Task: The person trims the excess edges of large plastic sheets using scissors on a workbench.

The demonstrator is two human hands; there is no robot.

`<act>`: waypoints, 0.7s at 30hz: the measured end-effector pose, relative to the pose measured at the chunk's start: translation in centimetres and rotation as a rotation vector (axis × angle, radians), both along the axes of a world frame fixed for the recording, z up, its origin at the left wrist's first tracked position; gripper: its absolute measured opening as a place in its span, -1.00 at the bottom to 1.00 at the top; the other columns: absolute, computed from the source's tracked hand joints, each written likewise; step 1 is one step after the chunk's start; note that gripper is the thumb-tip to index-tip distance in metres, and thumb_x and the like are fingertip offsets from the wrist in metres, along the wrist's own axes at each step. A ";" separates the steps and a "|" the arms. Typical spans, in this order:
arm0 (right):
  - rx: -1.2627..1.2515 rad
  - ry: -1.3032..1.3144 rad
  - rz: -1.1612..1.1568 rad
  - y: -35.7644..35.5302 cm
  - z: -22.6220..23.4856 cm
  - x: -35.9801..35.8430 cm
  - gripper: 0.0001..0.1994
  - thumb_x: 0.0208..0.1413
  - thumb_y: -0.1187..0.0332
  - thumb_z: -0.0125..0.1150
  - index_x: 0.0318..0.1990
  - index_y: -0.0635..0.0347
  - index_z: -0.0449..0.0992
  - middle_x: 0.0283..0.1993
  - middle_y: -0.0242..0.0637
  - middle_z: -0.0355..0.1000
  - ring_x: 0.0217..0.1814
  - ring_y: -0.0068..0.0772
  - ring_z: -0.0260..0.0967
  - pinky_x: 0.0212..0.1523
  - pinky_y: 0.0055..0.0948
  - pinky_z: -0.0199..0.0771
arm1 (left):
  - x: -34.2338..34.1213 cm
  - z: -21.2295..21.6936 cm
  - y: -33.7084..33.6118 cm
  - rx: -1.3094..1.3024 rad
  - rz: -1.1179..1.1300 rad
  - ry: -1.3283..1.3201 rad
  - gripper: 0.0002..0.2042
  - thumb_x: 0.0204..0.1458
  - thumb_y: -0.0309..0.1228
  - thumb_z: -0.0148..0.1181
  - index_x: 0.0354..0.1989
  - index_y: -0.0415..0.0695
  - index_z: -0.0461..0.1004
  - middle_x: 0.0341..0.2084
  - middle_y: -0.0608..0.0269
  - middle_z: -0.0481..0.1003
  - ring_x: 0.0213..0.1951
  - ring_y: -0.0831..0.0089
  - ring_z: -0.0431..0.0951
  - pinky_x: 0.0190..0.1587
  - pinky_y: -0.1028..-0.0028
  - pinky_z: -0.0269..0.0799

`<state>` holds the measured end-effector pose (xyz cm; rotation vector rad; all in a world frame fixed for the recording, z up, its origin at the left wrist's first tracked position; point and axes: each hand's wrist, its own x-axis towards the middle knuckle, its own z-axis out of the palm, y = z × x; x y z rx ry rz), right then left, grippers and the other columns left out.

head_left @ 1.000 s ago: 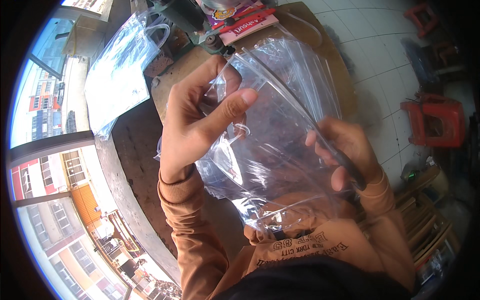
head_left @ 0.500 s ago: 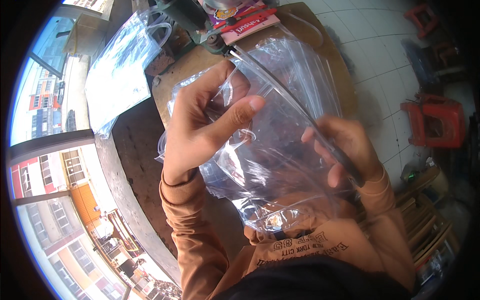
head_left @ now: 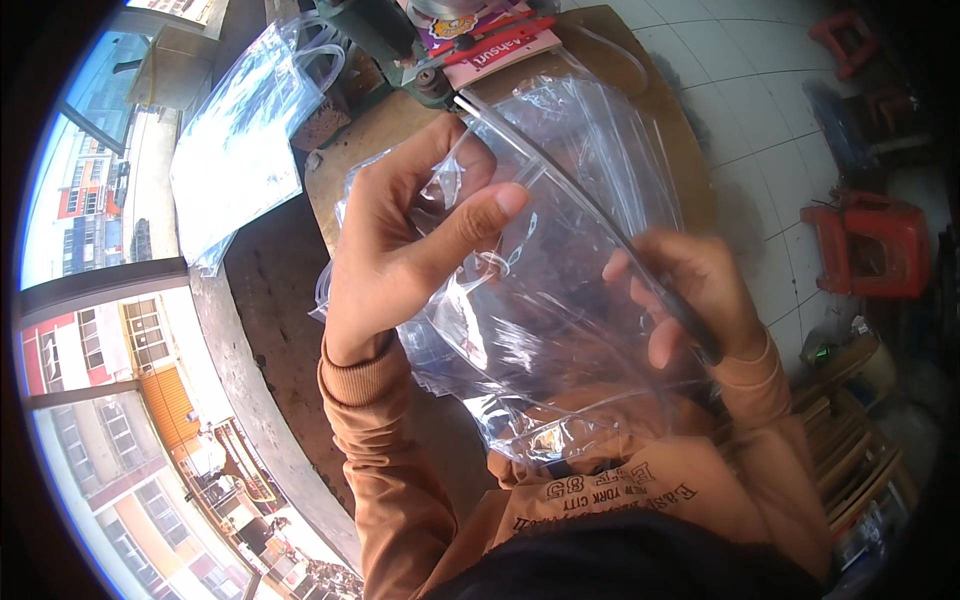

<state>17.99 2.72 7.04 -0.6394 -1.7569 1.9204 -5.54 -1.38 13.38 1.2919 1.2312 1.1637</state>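
Note:
A crumpled, glossy clear plastic sheet [head_left: 560, 300] spreads between my hands and over the front of my body. My left hand [head_left: 405, 235] is curled round a fold of it, thumb bent toward the fingers and clear film between them. A long thin strip [head_left: 570, 185] slants from beside the left fingertips down to my right hand [head_left: 705, 300]. The strip is pale and shiny at its far end, dark at its near end; its exact kind is unclear. My right fingers curl about its dark end, partly hidden behind it.
Beneath the sheet lies a brown board [head_left: 690, 170]. A green metal machine [head_left: 370, 40] stands at the far side, next to a red-handled tool [head_left: 500, 40] on a printed packet. More clear plastic [head_left: 240, 140] lies at left. Red stools [head_left: 870, 245] stand on the tiled floor at right.
The strip's far end has shifted slightly left, and its dark near end a little up and left. My left fingers have moved up slightly, changing the folds of film beside them.

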 end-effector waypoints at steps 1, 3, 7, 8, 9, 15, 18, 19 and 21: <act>0.035 0.014 0.008 0.1 -0.2 -0.1 -0.34 -0.49 0.26 0.57 -0.17 0.37 0.38 -0.32 -0.44 0.39 -0.44 -0.83 0.20 -0.51 -0.81 0.21 | 0.0 0.1 0.0 0.002 0.001 -0.005 -0.83 -0.03 -0.49 0.21 -0.45 -0.24 0.31 -0.66 0.35 0.38 -0.63 0.69 0.36 -0.61 0.65 0.29; 0.033 0.030 0.005 0.2 -0.4 -0.1 -0.34 -0.49 0.26 0.57 -0.16 0.37 0.37 -0.30 -0.42 0.40 -0.42 -0.82 0.21 -0.50 -0.81 0.21 | 0.0 0.0 0.0 0.006 -0.001 -0.019 -0.84 -0.02 -0.49 0.20 -0.45 -0.24 0.32 -0.65 0.34 0.38 -0.63 0.69 0.36 -0.61 0.65 0.29; -0.078 0.075 -0.041 0.0 -0.2 -0.4 -0.33 -0.48 0.26 0.57 -0.15 0.35 0.36 -0.36 -0.45 0.37 -0.42 -0.82 0.19 -0.46 -0.82 0.17 | 0.3 0.0 -0.1 -0.046 -0.004 -0.024 -0.85 -0.01 -0.48 0.19 -0.34 -0.28 0.37 -0.64 0.35 0.39 -0.62 0.71 0.36 -0.60 0.66 0.28; -0.116 0.084 -0.039 0.0 -0.1 -0.5 -0.33 -0.47 0.25 0.57 -0.15 0.34 0.36 -0.40 -0.48 0.34 -0.43 -0.83 0.18 -0.46 -0.82 0.15 | 0.5 0.2 -0.2 -0.058 -0.016 -0.006 -0.83 -0.01 -0.48 0.19 -0.30 -0.30 0.39 -0.63 0.35 0.40 -0.62 0.71 0.36 -0.60 0.67 0.28; -0.154 0.089 -0.041 0.0 0.0 -0.6 -0.33 -0.47 0.24 0.57 -0.14 0.33 0.35 -0.43 -0.50 0.31 -0.43 -0.83 0.17 -0.46 -0.81 0.13 | 0.6 0.0 -0.2 -0.071 -0.032 0.006 -0.81 0.00 -0.48 0.19 -0.27 -0.31 0.40 -0.63 0.35 0.40 -0.62 0.71 0.36 -0.60 0.67 0.28; -0.202 0.117 -0.060 0.7 -0.4 -0.7 -0.39 -0.37 0.21 0.53 -0.14 0.28 0.35 -0.54 -0.59 0.17 -0.50 -0.81 0.10 -0.49 -0.80 0.03 | 0.6 0.3 -0.1 -0.062 -0.080 0.002 -0.78 0.00 -0.46 0.18 -0.21 -0.32 0.43 -0.46 0.29 0.48 -0.59 0.72 0.36 -0.57 0.69 0.29; -0.178 0.087 -0.149 1.6 -1.1 -0.9 -0.47 -0.25 0.28 0.46 -0.13 0.29 0.33 -0.47 -0.48 0.27 -0.50 -0.73 0.16 -0.48 -0.71 0.16 | 0.5 0.2 -0.2 -0.048 -0.050 0.017 -0.78 0.00 -0.46 0.18 -0.22 -0.33 0.44 -0.38 0.26 0.50 -0.58 0.71 0.37 -0.57 0.69 0.30; -0.216 0.057 -0.236 1.9 -1.6 -1.2 -0.49 -0.22 0.32 0.43 -0.11 0.29 0.32 -0.43 -0.42 0.30 -0.49 -0.68 0.20 -0.45 -0.65 0.22 | 0.4 0.1 -0.2 -0.046 -0.044 0.011 -0.78 -0.01 -0.46 0.18 -0.23 -0.33 0.44 -0.36 0.25 0.50 -0.58 0.71 0.37 -0.57 0.69 0.30; 0.050 -0.163 -0.372 2.4 -3.0 -1.6 -0.53 -0.17 0.40 0.36 -0.09 0.30 0.30 -0.34 -0.30 0.34 -0.43 -0.53 0.26 -0.38 -0.50 0.31 | 0.3 0.1 -0.3 -0.049 -0.035 0.020 -0.78 -0.01 -0.46 0.19 -0.23 -0.33 0.44 -0.44 0.27 0.49 -0.60 0.71 0.37 -0.58 0.69 0.28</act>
